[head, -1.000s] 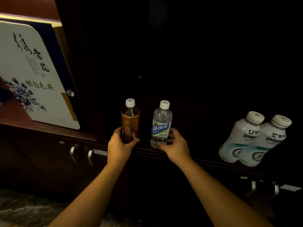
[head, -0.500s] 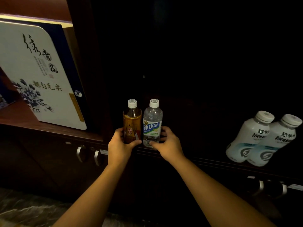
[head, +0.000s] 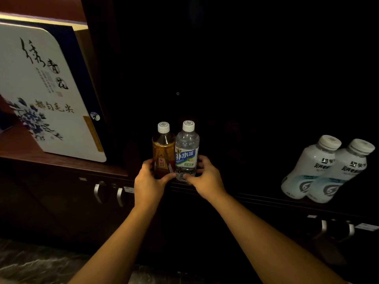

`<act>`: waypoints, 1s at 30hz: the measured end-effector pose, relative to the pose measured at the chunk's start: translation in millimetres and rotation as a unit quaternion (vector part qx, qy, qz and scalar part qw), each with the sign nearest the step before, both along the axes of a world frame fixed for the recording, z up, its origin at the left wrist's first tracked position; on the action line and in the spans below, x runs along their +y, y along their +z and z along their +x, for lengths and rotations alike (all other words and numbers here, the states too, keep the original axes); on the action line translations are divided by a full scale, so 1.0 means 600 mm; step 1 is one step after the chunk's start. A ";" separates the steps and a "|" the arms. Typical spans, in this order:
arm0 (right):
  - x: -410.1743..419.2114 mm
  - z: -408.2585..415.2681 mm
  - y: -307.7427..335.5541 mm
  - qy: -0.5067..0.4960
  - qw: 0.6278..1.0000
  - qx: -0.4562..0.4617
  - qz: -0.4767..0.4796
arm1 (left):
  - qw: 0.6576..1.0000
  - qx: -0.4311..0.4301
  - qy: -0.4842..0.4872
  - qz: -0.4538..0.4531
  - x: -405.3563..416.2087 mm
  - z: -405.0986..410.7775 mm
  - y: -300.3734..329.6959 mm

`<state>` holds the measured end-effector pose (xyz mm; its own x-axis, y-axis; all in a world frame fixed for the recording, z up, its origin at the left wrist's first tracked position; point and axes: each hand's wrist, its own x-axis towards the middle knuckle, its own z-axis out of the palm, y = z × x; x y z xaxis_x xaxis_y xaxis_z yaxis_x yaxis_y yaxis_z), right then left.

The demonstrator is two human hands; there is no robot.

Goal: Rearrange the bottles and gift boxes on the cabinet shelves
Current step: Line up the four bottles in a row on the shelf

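Observation:
Two bottles stand side by side, touching, at the front of the dark middle shelf. My left hand (head: 148, 181) grips the base of the amber tea bottle (head: 163, 149). My right hand (head: 205, 179) grips the base of the clear water bottle (head: 187, 147) with a blue-and-green label. Both have white caps. Two white milk bottles (head: 324, 171) stand together on the same shelf at the far right. A large white gift box (head: 43, 87) with blue flowers and calligraphy leans in the left compartment.
A dark wooden divider (head: 98, 78) separates the gift box compartment from the middle one. Below the shelf edge (head: 256, 198) are cabinet doors with metal handles (head: 108, 194) and a second pair of handles (head: 336, 230) at the right. The middle compartment's back is very dark.
My right hand slid the water bottle leftward until it touches the tea bottle. My left hand stayed on the tea bottle.

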<state>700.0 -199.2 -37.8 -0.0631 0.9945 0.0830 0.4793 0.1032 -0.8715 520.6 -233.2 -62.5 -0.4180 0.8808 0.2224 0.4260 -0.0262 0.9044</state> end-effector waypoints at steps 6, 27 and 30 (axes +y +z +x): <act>-0.012 0.025 0.004 0.019 1.000 -0.008 -0.021 | 1.000 0.004 0.002 -0.006 -0.021 -0.002 0.001; -0.144 0.389 0.033 -0.157 0.971 -0.132 0.126 | 0.957 0.147 -0.249 -0.011 -0.028 0.360 0.080; -0.160 0.444 0.032 -0.208 0.963 -0.119 0.125 | 0.953 0.161 -0.258 -0.014 -0.012 0.423 0.086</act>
